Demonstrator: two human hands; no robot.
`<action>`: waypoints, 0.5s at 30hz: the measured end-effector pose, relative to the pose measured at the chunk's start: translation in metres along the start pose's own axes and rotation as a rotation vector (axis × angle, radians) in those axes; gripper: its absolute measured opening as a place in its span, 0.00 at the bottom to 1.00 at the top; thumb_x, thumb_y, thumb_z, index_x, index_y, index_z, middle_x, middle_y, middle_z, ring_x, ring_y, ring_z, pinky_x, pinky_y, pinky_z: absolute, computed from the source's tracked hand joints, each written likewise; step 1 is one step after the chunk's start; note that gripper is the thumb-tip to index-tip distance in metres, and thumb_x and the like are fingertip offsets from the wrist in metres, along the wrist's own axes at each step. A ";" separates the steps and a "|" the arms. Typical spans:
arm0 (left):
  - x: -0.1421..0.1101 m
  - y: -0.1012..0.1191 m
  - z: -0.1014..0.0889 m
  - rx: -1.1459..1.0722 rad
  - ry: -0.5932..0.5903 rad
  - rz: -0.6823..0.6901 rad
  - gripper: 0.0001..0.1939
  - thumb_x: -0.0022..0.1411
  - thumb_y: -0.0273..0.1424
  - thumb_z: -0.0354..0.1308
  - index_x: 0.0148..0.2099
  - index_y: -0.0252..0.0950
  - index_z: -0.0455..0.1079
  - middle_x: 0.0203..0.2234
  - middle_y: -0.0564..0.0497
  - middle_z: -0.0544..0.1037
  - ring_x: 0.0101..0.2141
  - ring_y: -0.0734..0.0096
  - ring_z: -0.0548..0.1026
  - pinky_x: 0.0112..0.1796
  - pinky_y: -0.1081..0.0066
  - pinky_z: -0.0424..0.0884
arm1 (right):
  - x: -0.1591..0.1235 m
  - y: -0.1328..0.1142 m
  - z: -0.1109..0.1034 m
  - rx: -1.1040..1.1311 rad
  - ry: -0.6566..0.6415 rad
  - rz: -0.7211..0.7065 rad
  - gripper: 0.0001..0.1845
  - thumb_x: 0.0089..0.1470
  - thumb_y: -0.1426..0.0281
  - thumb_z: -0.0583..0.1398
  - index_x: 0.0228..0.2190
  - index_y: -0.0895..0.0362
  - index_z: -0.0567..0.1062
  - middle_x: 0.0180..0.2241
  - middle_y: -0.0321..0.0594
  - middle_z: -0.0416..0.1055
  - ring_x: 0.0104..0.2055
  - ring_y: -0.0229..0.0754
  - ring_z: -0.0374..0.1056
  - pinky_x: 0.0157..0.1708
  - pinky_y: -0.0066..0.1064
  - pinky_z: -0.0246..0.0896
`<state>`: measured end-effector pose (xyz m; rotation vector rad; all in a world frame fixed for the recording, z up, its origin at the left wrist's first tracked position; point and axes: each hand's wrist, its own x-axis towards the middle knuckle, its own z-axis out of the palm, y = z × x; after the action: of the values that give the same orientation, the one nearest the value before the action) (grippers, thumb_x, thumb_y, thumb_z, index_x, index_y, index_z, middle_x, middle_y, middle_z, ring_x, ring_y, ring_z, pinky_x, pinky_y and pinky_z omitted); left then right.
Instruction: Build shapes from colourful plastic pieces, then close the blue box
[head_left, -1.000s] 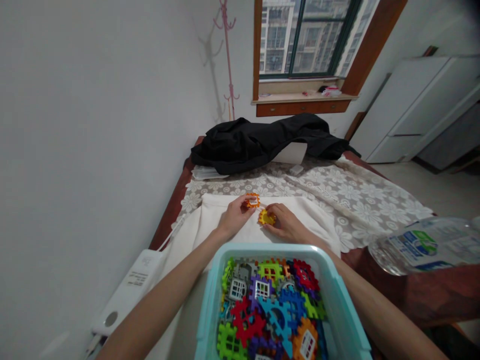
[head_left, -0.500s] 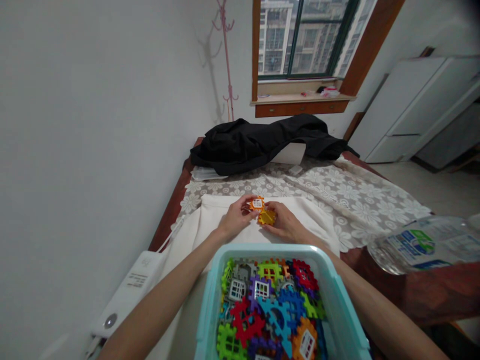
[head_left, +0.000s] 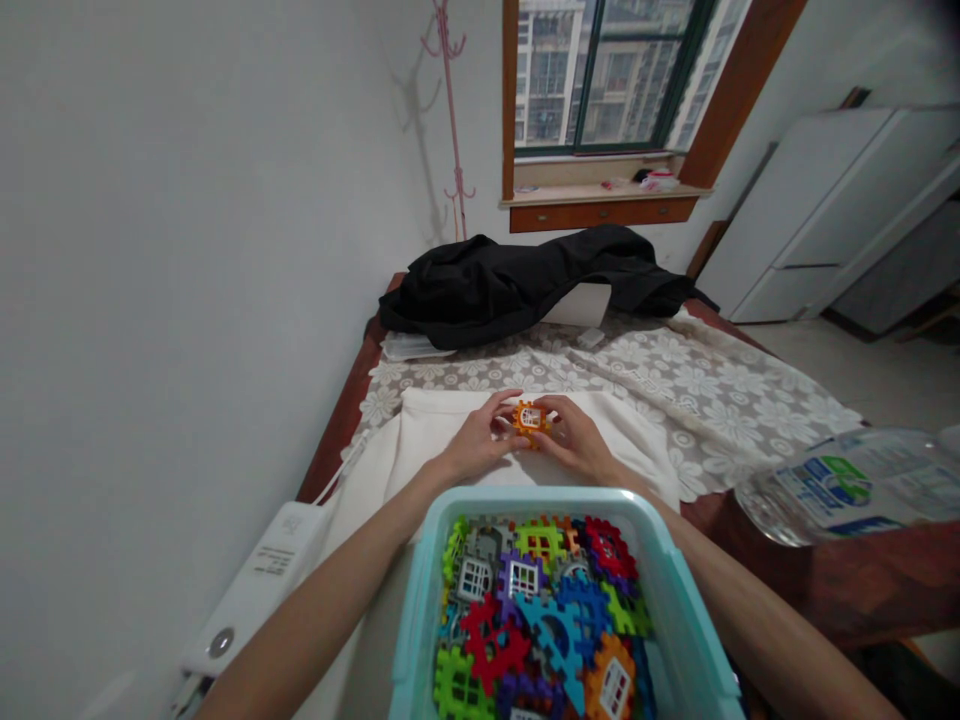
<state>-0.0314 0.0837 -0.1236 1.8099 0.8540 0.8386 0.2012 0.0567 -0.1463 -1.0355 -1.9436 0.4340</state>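
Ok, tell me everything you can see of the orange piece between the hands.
The orange piece is small, squarish and plastic-looking, with toothed edges and a white window-like centre facing the camera. The fingers of the left hand and right hand touch its opposite sides. It is above the white cloth, beyond the bin. Whether another piece lies behind it, I can't tell.

Brings the orange piece (head_left: 530, 417) right and slightly down, just below and right of the frame's center, from the left hand (head_left: 480, 441) alone 1 second earlier to a hold between 2 hands, with the right hand (head_left: 580, 440) joining. Closes in on the yellow piece, distinct before, now hard to make out.
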 end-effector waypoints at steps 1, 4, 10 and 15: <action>0.000 -0.001 0.000 0.057 0.003 0.028 0.43 0.56 0.33 0.74 0.70 0.41 0.61 0.54 0.41 0.80 0.46 0.59 0.80 0.48 0.59 0.77 | 0.000 0.000 0.000 0.012 0.015 0.031 0.17 0.63 0.62 0.63 0.52 0.50 0.70 0.51 0.47 0.75 0.52 0.54 0.73 0.50 0.48 0.71; -0.002 -0.004 -0.001 0.250 0.002 0.093 0.45 0.53 0.32 0.75 0.70 0.40 0.61 0.58 0.39 0.76 0.54 0.52 0.77 0.55 0.53 0.74 | 0.001 0.002 0.000 0.010 0.004 0.112 0.13 0.60 0.63 0.63 0.45 0.51 0.70 0.43 0.44 0.75 0.44 0.51 0.73 0.46 0.45 0.71; -0.003 -0.008 0.000 0.391 -0.028 0.143 0.41 0.56 0.29 0.71 0.69 0.39 0.62 0.60 0.39 0.74 0.57 0.50 0.74 0.58 0.49 0.73 | 0.000 -0.001 0.000 -0.041 -0.022 0.115 0.13 0.57 0.63 0.63 0.43 0.51 0.69 0.41 0.42 0.75 0.41 0.50 0.71 0.43 0.43 0.68; -0.002 -0.007 0.000 0.375 -0.024 0.117 0.42 0.56 0.33 0.73 0.69 0.39 0.62 0.60 0.39 0.74 0.58 0.48 0.74 0.58 0.49 0.73 | 0.001 0.000 0.000 0.018 0.016 0.138 0.11 0.60 0.62 0.63 0.42 0.51 0.70 0.41 0.43 0.75 0.42 0.49 0.71 0.44 0.43 0.68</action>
<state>-0.0339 0.0838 -0.1306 2.2107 0.9441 0.7649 0.2011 0.0576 -0.1453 -1.1627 -1.8577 0.5176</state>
